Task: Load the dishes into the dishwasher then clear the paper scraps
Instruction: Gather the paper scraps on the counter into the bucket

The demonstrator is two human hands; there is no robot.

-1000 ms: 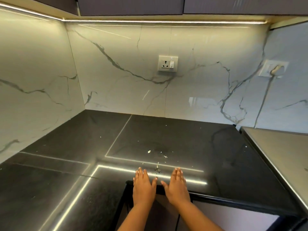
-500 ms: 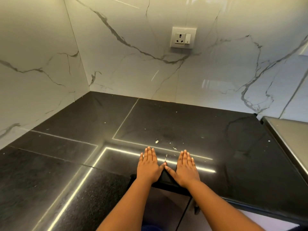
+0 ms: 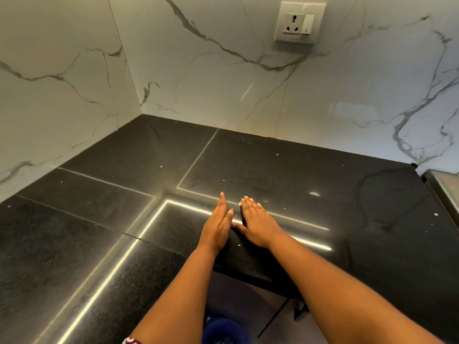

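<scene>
Both my hands lie on the black stone counter (image 3: 285,175) with straight fingers, side by side. My left hand (image 3: 218,224) is tipped up on its outer edge, palm facing right. My right hand (image 3: 257,224) lies flatter, palm down, its thumb reaching toward the left hand. Tiny white paper scraps (image 3: 240,203) show in the narrow gap between the two hands and just beyond the fingertips. More white specks (image 3: 276,153) are scattered farther back and to the right. No dishes or dishwasher are in view.
White marble walls close the counter at the back and left, with a wall socket (image 3: 299,22) above. A steel surface (image 3: 444,187) adjoins at the right. Below the counter edge sits a dark blue bin (image 3: 224,331).
Both hands have slid forward over the counter from its front edge and drawn together. The left hand has tipped up onto its edge. The scraps now sit between the hands.
</scene>
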